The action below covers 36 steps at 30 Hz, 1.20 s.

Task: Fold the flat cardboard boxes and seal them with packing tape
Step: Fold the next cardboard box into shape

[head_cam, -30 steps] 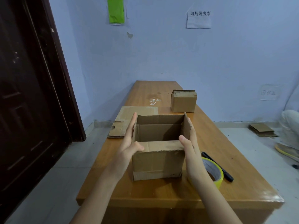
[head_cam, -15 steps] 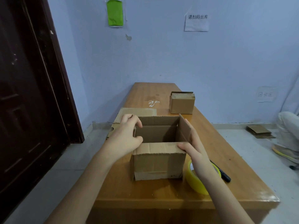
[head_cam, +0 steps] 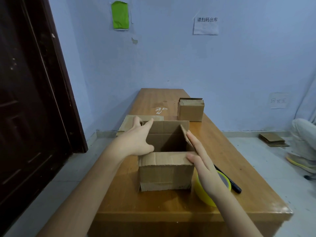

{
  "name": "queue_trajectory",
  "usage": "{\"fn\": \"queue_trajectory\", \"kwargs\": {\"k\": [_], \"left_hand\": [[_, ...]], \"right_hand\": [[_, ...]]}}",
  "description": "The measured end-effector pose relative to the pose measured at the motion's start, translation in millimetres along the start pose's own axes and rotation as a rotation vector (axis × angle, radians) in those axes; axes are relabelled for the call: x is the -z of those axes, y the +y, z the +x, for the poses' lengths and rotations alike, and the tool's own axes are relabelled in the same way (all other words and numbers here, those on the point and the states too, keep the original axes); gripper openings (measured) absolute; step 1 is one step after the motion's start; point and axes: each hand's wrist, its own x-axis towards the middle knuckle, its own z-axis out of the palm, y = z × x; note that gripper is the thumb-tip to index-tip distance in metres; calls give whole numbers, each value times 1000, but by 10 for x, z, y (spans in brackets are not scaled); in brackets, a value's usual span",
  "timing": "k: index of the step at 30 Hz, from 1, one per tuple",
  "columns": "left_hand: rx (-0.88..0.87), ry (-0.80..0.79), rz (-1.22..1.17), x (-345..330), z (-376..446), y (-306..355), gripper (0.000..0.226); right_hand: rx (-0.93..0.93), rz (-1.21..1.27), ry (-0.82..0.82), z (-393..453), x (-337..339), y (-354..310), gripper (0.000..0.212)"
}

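An open brown cardboard box [head_cam: 165, 171] stands upright on the wooden table [head_cam: 171, 204], its near flap folded inward. My left hand [head_cam: 138, 140] lies flat over the box's left flap with straight fingers reaching toward the far wall. My right hand [head_cam: 202, 159] presses with straight fingers against the outside of the right flap, thumb on the near flap's corner. A yellow roll of packing tape [head_cam: 206, 194] sits just right of the box, partly hidden behind my right wrist.
A black marker [head_cam: 233, 184] lies beside the tape. A smaller closed box [head_cam: 190, 109] stands farther back. Flat cardboard [head_cam: 127, 124] overhangs the table's left edge. A dark door is at left; cardboard pieces [head_cam: 272, 140] and a person's leg [head_cam: 303, 139] are on the floor at right.
My left hand went from curled over the left flap's top to lying flat with fingers stretched forward. The left flap has gone down under it. My right hand stays on the right flap.
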Motion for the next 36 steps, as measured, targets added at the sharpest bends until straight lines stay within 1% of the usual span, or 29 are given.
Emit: {"fn": "queue_trajectory", "kwargs": {"k": [1, 4, 5, 7, 10, 12, 15, 17, 20, 22, 23, 24, 25, 26, 28, 29, 30, 31, 32, 33, 35, 36], "left_hand": [[-13, 13, -50, -14, -5, -1, 85], [-21, 86, -210, -81, -19, -31, 75], [-27, 125, -257, -102, -24, -45, 71], [-38, 198, -353, -141, -50, -80, 63], [-39, 274, -515, -231, -137, -171, 60], [-92, 283, -658, -333, -214, -219, 59], [-157, 217, -860, -522, -323, -244, 49], [-196, 210, -876, -632, -363, -260, 49], [-187, 221, -913, -677, -357, -328, 56], [-232, 256, -932, -717, -382, -348, 64], [-238, 246, -973, -712, -455, -319, 66], [-245, 261, -989, -732, -417, -346, 65], [-245, 266, -943, -744, -349, -408, 63], [-199, 259, -915, -796, -256, -522, 63], [-144, 186, -863, -959, -152, -749, 75], [-171, 250, -803, -959, -150, -785, 81], [-165, 264, -822, -917, -179, -712, 81], [-161, 245, -857, -809, -208, -537, 79], [-208, 269, -874, -764, -258, -434, 75], [-206, 268, -938, -754, -342, -328, 70], [-198, 332, -978, -837, -280, -356, 58], [-159, 356, -997, -862, -237, -366, 53]], "right_hand": [[8, -42, -10, 5, 12, 12, 54], [89, -213, -19, 44, 80, 66, 68], [121, -271, -26, 58, 115, 83, 69], [162, -344, -66, 74, 187, 102, 70], [200, -394, -124, 81, 274, 128, 70], [204, -433, -150, 98, 300, 118, 71], [189, -488, -189, 133, 300, 81, 72], [200, -500, -210, 137, 280, 70, 72], [223, -518, -208, 136, 253, 74, 68], [222, -525, -203, 145, 251, 88, 66], [225, -524, -196, 151, 251, 95, 65], [228, -518, -188, 157, 252, 103, 64], [227, -506, -180, 156, 253, 108, 63], [225, -492, -171, 155, 247, 117, 61], [223, -450, -150, 150, 228, 134, 55], [214, -414, -138, 155, 217, 146, 49], [196, -371, -126, 158, 212, 155, 44], [172, -327, -116, 164, 210, 156, 41], [140, -293, -116, 173, 207, 172, 38], [105, -279, -125, 177, 200, 200, 37], [67, -259, -126, 160, 146, 273, 37], [75, -223, -103, 143, 105, 321, 37]]}}
